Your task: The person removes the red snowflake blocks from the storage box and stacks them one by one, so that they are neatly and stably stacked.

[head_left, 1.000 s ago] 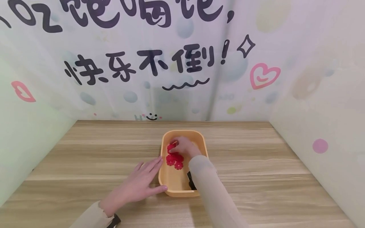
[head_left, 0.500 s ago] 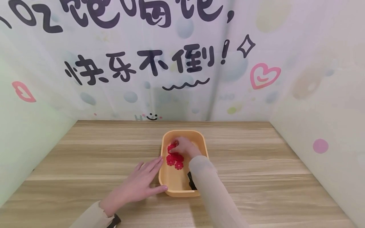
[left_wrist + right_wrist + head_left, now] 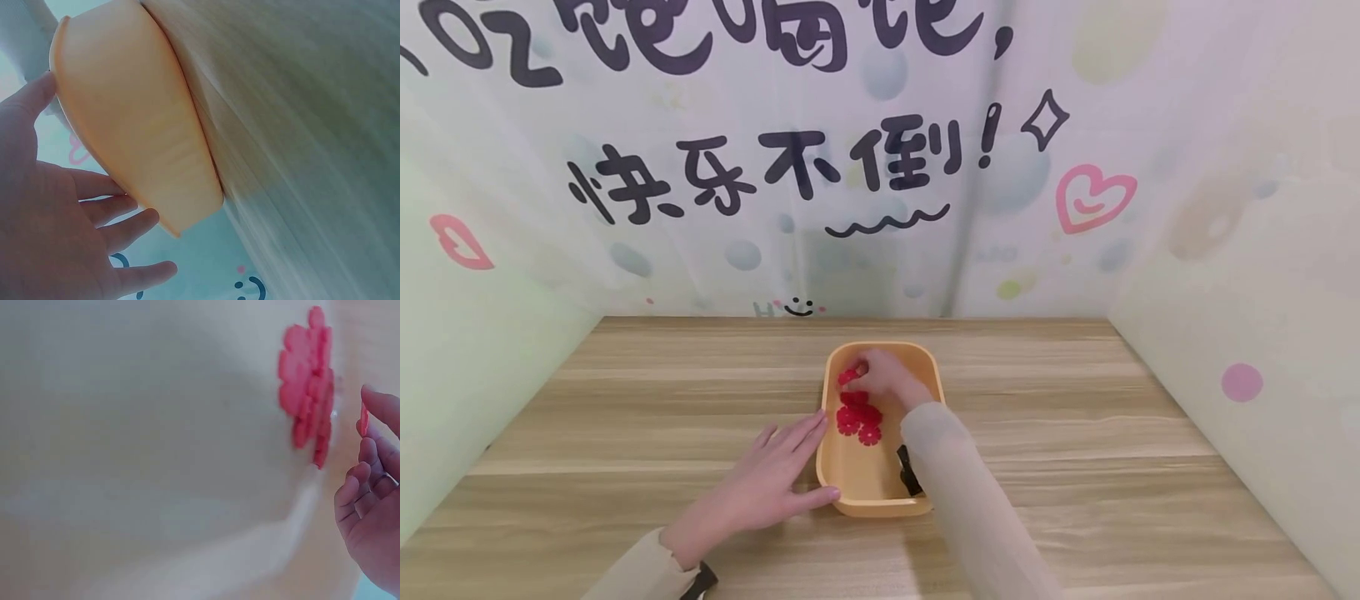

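My right hand (image 3: 886, 379) is inside the orange bin (image 3: 861, 479), at its far left part. Between thumb and forefinger it pinches a thin red flower-shaped disc (image 3: 364, 419), seen edge-on in the right wrist view. Several more red flower-shaped discs (image 3: 860, 417) lie overlapping in the bin, just nearer than that hand. On the bin's left side, my left hand (image 3: 767, 483) spreads its fingers, the fingertips and thumb touching the rim. The left wrist view shows the same straight fingers along the outer bin wall (image 3: 137, 106).
The bin stands on a wood-grain table (image 3: 647, 433). A printed white curtain (image 3: 737, 267) closes off the back, and pale walls rise at both sides. A black item (image 3: 907, 471) shows by the right sleeve, and another black item (image 3: 702, 581) at the left cuff.
My right hand has shifted slightly away toward the bin's far end, lifting one red flower-shaped disc apart from the pile. The left hand stays where it was.
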Motion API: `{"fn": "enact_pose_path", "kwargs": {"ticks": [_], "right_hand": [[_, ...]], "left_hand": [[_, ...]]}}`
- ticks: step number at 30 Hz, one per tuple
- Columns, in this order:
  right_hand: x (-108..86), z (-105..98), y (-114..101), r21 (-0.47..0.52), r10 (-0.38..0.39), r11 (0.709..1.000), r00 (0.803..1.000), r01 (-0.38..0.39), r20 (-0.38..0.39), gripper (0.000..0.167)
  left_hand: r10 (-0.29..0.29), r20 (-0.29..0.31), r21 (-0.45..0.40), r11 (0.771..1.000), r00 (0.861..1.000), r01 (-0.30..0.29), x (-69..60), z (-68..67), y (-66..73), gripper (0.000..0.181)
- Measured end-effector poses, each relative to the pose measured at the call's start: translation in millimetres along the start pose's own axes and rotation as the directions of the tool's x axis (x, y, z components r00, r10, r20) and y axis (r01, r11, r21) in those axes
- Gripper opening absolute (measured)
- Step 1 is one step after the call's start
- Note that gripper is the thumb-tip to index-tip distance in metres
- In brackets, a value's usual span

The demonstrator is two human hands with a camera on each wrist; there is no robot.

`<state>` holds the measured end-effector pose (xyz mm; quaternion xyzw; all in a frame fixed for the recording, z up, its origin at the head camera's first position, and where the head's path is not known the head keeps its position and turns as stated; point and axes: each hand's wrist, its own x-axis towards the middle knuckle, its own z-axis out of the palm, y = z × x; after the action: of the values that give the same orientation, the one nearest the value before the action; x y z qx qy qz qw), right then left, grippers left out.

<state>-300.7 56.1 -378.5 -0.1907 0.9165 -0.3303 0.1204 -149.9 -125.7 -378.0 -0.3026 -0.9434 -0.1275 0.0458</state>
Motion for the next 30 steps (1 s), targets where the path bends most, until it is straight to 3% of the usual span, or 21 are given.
{"fn": "enact_pose_path", "kwargs": {"ticks": [5, 10, 18, 23, 30], "right_hand": [[0.1, -13, -6, -0.028, -0.042, 0.999, 0.999, 0.042, -0.006, 0.023], [1.4, -31, -13, -0.123, -0.063, 0.991, 0.998, 0.062, -0.011, 0.031], [-6.0, -60, -20, -0.225, -0.131, 0.966, 0.991, 0.125, -0.012, 0.031], [-12.7, -70, -15, -0.277, -0.241, 0.931, 0.970, 0.236, 0.017, 0.028], [-29.2, -76, -1, -0.259, -0.345, 0.901, 0.937, 0.346, 0.051, 0.020]], "left_hand": [[0.005, -0.001, -0.008, 1.000, 1.000, -0.005, -1.1, -0.2, -0.6, 0.084], [0.000, 0.004, -0.019, 1.000, 1.000, 0.000, -1.5, -0.7, 0.3, 0.083], [0.007, -0.007, 0.000, 1.000, 1.000, -0.007, -1.1, 0.5, -0.2, 0.084], [0.010, -0.008, 0.013, 1.000, 1.000, -0.010, -0.6, 0.9, -0.9, 0.087], [0.002, -0.004, 0.005, 1.000, 1.000, -0.002, -0.8, -0.5, 0.0, 0.084]]}}
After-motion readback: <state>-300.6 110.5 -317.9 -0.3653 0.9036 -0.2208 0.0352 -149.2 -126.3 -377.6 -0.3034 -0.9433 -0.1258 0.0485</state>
